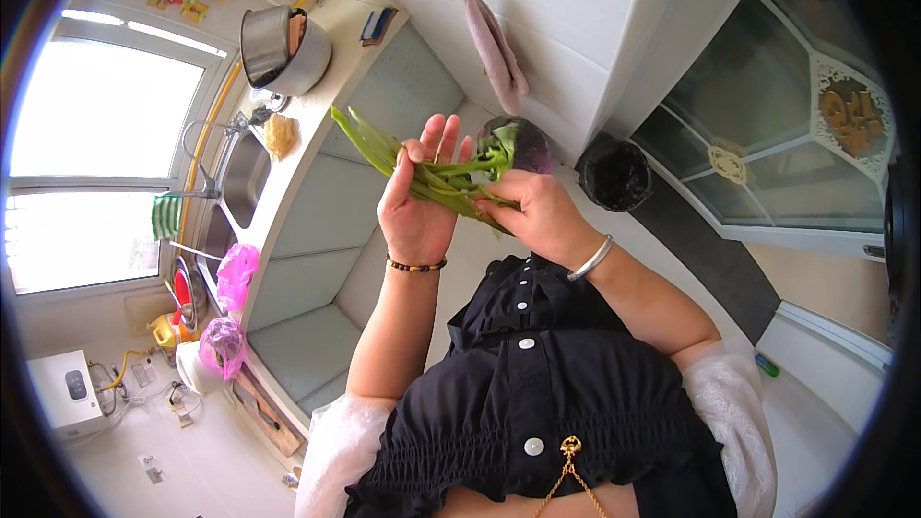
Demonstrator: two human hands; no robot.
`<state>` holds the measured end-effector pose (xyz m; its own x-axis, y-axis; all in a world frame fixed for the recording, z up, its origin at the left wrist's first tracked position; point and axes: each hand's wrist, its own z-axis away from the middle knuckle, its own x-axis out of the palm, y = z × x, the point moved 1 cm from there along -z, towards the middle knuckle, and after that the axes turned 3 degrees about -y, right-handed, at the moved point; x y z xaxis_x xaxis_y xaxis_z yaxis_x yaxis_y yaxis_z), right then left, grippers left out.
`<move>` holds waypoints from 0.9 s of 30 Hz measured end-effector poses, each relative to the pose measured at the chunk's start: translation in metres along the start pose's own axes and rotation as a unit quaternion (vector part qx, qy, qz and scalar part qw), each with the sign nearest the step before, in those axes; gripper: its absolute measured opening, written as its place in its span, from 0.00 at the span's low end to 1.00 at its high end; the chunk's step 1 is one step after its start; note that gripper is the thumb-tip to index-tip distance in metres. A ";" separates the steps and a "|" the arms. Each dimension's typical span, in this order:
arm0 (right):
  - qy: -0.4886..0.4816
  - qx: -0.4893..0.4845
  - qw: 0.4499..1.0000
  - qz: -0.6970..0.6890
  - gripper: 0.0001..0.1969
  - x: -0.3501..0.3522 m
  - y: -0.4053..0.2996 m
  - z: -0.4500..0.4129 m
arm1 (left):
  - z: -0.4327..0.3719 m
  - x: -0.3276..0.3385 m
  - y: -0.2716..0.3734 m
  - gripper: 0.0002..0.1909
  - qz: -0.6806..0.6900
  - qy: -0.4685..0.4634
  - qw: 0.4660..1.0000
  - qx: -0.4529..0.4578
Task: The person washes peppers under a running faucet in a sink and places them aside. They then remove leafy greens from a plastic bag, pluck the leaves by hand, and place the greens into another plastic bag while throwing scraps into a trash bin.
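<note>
Green leafy vegetable stalks [453, 191] lie across both hands in front of my chest, with long tips pointing to the upper left. My left hand [424, 187] has its palm turned up, and its thumb and index finger pinch the stalks. Closed around their lower right end is my right hand [532, 208]. Curled leaves [504, 147] stick up just above the right hand. Behind them, partly hidden, is a purple see-through bag or container [532, 147], whose contents cannot be told.
A black-lined bin [614, 173] stands at the right of the hands. Along the counter at left are stacked metal pots [284, 50], a steel sink [245, 180], pink plastic bags [236, 277] and a wooden cutting board [266, 414] with a knife [255, 403]. A pink towel [496, 54] hangs above.
</note>
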<state>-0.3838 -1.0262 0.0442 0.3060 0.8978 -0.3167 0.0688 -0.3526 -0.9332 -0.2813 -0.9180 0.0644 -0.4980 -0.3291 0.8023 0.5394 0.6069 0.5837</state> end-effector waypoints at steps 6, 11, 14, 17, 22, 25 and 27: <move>-0.039 0.015 0.994 -0.102 0.07 0.005 0.007 -0.002 | 0.001 0.008 -0.005 0.12 -0.199 0.024 0.980 -0.024; -0.084 0.008 0.978 -0.193 0.07 0.019 0.021 0.001 | 0.001 0.004 -0.006 0.11 -0.244 0.073 0.966 -0.029; -0.228 0.203 0.864 -0.400 0.07 0.010 0.022 0.000 | 0.002 0.000 -0.006 0.12 -0.233 0.071 0.969 -0.052; -0.212 0.229 0.830 -0.462 0.08 0.012 0.023 0.000 | 0.000 -0.002 -0.005 0.12 -0.219 0.048 0.972 -0.071; -0.139 0.286 0.788 -0.527 0.09 0.021 0.034 0.004 | -0.001 -0.003 -0.004 0.12 -0.189 0.004 0.979 -0.077; -0.088 0.247 0.834 -0.485 0.08 0.020 0.032 0.004 | 0.002 -0.005 -0.004 0.12 -0.160 -0.007 0.985 -0.070; -0.074 0.206 0.885 -0.410 0.08 0.021 0.031 0.004 | 0.004 -0.008 -0.007 0.12 -0.149 -0.013 0.986 -0.070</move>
<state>-0.3792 -1.0173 0.0085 0.1847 0.8423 0.5064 -0.1513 0.5335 -0.8322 -0.2841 -0.9167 0.0533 -0.6643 -0.4579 0.5908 0.4545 0.3802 0.8056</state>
